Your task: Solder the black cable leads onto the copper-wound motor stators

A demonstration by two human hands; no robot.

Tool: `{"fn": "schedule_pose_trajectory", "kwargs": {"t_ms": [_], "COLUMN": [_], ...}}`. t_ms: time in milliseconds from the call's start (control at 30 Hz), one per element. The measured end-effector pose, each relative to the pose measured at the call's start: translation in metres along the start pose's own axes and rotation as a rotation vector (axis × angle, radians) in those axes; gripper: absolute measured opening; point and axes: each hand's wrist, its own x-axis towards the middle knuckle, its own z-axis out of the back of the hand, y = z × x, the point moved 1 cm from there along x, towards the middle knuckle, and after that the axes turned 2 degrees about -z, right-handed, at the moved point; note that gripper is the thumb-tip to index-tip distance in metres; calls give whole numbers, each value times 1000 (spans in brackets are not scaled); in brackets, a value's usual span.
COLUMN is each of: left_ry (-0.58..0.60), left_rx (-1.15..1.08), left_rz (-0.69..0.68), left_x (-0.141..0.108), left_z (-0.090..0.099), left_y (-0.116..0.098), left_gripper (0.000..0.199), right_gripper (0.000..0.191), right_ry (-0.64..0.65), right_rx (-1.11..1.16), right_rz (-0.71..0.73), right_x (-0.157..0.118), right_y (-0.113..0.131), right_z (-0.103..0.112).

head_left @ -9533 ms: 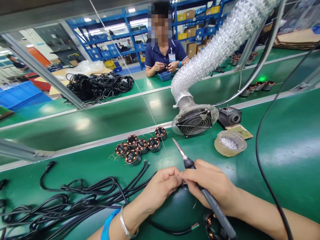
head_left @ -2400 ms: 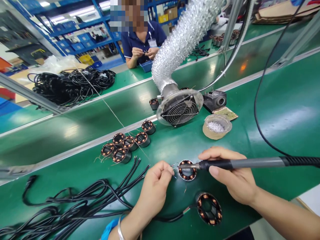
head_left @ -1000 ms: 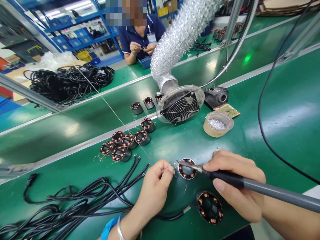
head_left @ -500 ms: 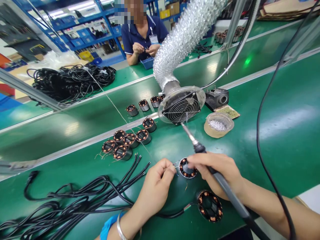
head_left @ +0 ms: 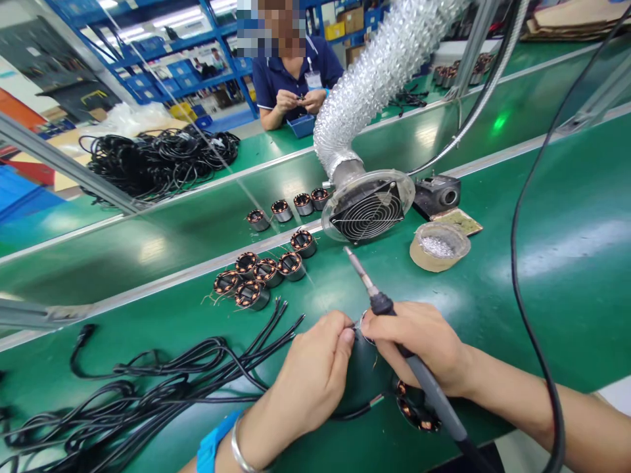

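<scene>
My left hand pinches thin wire ends beside a ring-shaped copper coil part, which is mostly hidden by my right hand. My right hand is wrapped round a soldering iron, its metal tip pointing up and away from me. The right fingertips sit over the coil part, close to the left fingertips. Below the right hand a second coil part lies on the green bench, partly covered. Near it a black cable shows a stripped end.
Several coil parts stand left of the round fan hood. A tub of silvery bits and an iron stand sit right. Black cables cover the left front. A person works across the bench.
My hands have drawn together, and my right hand now covers most of the coil part. The iron's tip has shifted left, away from the fan grille. The camera view has moved slightly.
</scene>
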Motion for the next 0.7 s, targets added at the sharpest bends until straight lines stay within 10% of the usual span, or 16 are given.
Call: {"fn": "schedule_pose_trajectory", "kwargs": {"t_ms": [467,700], "left_ry": [78,-33], "left_rx": [-720,-579], "left_rz": [323,249], "left_x": [1,-1], "left_z": [-27,-30], "left_y": [15,4], "left_gripper": [41,37], "right_gripper": [30,35], "right_ry": [-2,-3], "right_rx": [51,-10], "right_rz": [-52,-68], "right_x": [-12,-22], "right_y": [11,11], "right_z": [-7,-6]}}
